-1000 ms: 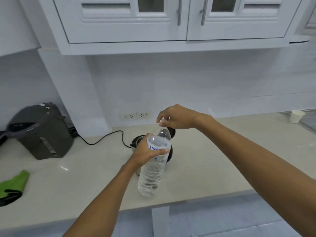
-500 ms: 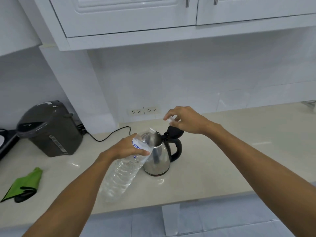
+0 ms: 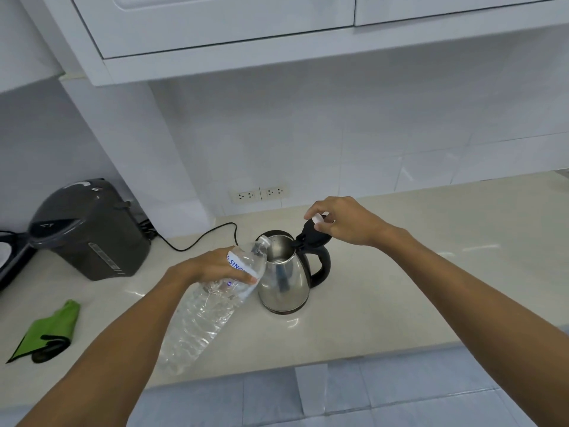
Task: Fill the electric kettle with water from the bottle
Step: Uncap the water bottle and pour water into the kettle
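Observation:
A steel electric kettle (image 3: 284,280) with a black handle stands on the pale counter (image 3: 385,288), its black lid (image 3: 312,234) flipped up. My left hand (image 3: 215,266) grips a clear plastic water bottle (image 3: 203,318) near its neck. The bottle is tilted, and its uncapped mouth rests at the kettle's rim. My right hand (image 3: 341,221) hovers over the raised lid and pinches the small white bottle cap (image 3: 317,218) between its fingertips. I cannot tell whether water is flowing.
A dark grey hot-water dispenser (image 3: 89,232) stands at the back left, with a black cord (image 3: 203,238) running along the counter behind the kettle. A green cloth (image 3: 49,331) lies at the front left. Wall sockets (image 3: 258,194) sit behind, white cabinets overhead.
The bottle went from upright to tilted, its mouth now at the kettle's rim. My right hand took the cap off and moved right, over the lid. The view shifted down.

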